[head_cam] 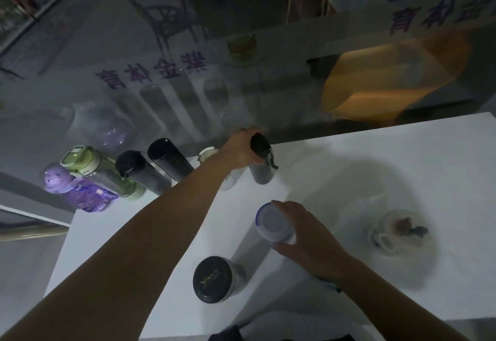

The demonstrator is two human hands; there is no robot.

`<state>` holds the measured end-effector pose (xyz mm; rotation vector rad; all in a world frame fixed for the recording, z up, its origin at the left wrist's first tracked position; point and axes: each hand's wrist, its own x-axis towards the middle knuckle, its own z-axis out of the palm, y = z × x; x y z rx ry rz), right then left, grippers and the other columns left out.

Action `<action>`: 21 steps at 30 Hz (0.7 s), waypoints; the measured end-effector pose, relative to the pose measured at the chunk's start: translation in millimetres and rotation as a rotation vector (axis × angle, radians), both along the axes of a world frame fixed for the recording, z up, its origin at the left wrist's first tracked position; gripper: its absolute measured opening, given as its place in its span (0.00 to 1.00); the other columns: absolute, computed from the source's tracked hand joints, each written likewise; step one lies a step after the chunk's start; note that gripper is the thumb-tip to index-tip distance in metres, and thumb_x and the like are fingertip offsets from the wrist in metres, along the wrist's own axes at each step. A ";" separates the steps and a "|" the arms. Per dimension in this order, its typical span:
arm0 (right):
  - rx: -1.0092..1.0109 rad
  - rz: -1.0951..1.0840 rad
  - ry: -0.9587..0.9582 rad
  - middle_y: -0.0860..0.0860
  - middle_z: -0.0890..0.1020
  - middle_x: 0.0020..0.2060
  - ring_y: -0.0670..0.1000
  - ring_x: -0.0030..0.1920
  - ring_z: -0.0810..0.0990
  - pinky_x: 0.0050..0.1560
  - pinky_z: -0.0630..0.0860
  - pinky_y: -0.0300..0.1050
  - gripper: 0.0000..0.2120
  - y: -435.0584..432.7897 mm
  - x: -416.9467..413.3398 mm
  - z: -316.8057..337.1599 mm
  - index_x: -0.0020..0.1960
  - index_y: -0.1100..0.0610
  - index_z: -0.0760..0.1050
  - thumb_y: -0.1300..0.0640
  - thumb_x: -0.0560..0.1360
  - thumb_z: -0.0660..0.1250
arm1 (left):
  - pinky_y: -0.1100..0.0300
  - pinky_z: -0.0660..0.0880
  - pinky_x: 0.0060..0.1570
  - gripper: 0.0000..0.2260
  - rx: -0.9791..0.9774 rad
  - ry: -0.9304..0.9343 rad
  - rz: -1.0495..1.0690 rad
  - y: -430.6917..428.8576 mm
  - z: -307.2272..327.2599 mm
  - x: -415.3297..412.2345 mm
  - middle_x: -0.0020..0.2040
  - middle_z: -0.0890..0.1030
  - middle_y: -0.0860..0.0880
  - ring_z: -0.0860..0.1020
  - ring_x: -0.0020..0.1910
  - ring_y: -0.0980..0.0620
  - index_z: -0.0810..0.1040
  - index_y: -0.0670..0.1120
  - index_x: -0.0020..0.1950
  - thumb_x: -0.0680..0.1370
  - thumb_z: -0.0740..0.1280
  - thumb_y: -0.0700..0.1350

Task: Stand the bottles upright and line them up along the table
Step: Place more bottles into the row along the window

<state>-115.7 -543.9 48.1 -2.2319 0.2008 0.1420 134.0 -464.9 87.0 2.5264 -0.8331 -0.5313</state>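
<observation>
Along the far edge of the white table [349, 168], a purple bottle [80, 193], green bottle [107, 174], two black flasks [142, 172] [169, 159] and a partly hidden clear bottle [208, 154] stand upright in a row. At its right end the left hand [243, 150] has its fingers closed round the cap of a grey bottle [260, 171], also upright. Nearer, the right hand [308, 236] curls around a blue-rimmed bottle [272, 223], beside a black-lidded jar [214, 279] and a clear jar [386, 230].

**Both hands on bottles at the white tabletop**

The left hand [243, 147] grips the cap of a grey bottle [261, 171] standing upright on the tabletop [375, 152]. The right hand [308, 238], nearer the person, clasps a blue-rimmed bottle [272, 223]. Left of the left hand, five bottles stand in a row [128, 174].
</observation>
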 end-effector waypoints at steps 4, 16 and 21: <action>0.005 -0.001 -0.026 0.39 0.66 0.67 0.46 0.64 0.69 0.62 0.71 0.47 0.36 -3.3 0.3 -1.9 0.71 0.38 0.56 0.46 0.68 0.70 | 0.58 0.74 0.51 0.31 0.022 0.014 0.008 -1.7 -0.4 0.6 0.61 0.76 0.47 0.75 0.58 0.45 0.73 0.50 0.64 0.63 0.79 0.43; -0.015 0.033 -0.028 0.40 0.63 0.70 0.46 0.67 0.68 0.66 0.68 0.48 0.38 -2.7 -7.4 -2.1 0.74 0.39 0.51 0.46 0.70 0.69 | 0.58 0.71 0.47 0.29 0.069 -0.008 -0.028 1.8 0.8 2.2 0.58 0.76 0.49 0.75 0.54 0.48 0.73 0.52 0.62 0.64 0.78 0.43; -0.039 0.019 -0.043 0.40 0.65 0.69 0.48 0.66 0.69 0.64 0.65 0.44 0.37 -3.0 -8.5 0.3 0.73 0.40 0.54 0.47 0.71 0.69 | 0.58 0.71 0.46 0.28 0.088 -0.002 -0.041 2.2 3.4 -0.1 0.57 0.77 0.48 0.76 0.55 0.45 0.74 0.52 0.61 0.63 0.78 0.42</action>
